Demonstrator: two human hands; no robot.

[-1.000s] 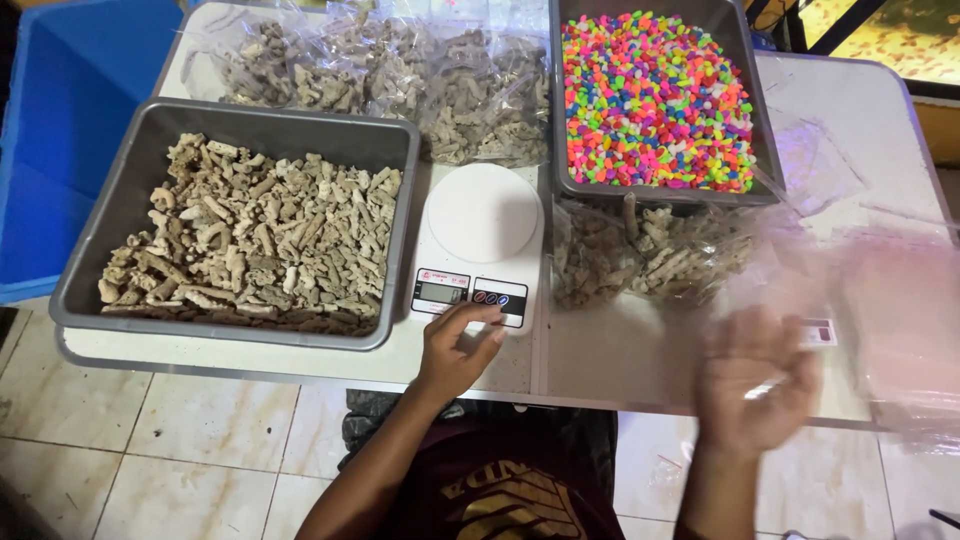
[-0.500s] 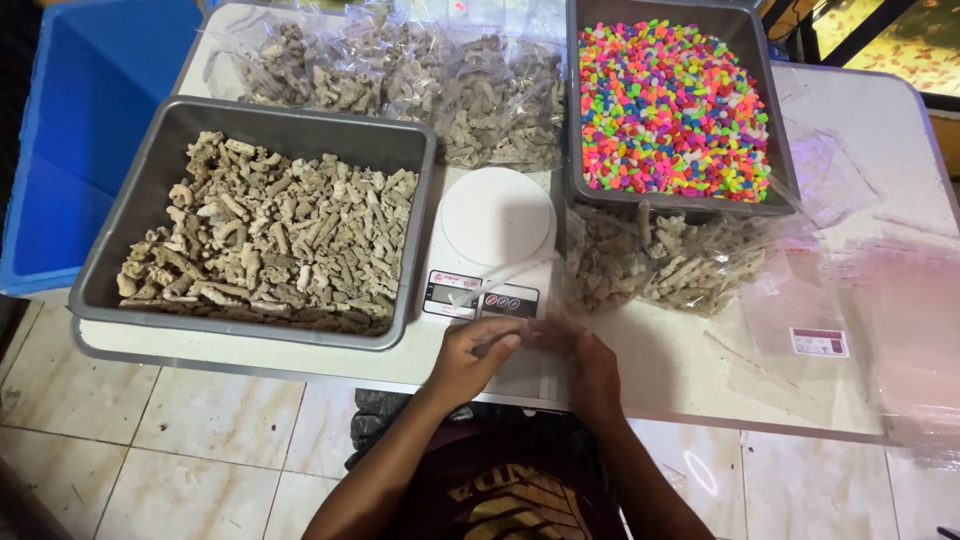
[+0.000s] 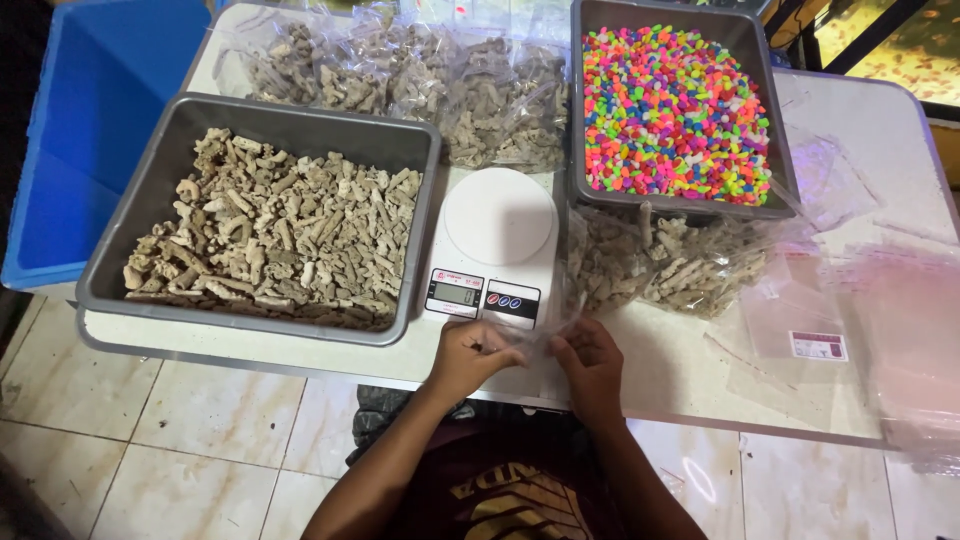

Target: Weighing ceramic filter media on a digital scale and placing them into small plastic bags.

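Both hands, left hand [image 3: 468,352] and right hand [image 3: 592,358], pinch a clear bag [image 3: 535,338] at six o'clock; gray tray [image 3: 150,200] holds beige coral at ten, gray bin [image 3: 578,120] bright pebbles at one.

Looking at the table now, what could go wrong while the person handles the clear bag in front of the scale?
1. The clear plastic bag is pinched by the left hand and right hand at the table edge; it might slip to the floor.
2. The hands work right beside the white scale, so a bump could press its buttons.
3. The loose empty bags could slide off.
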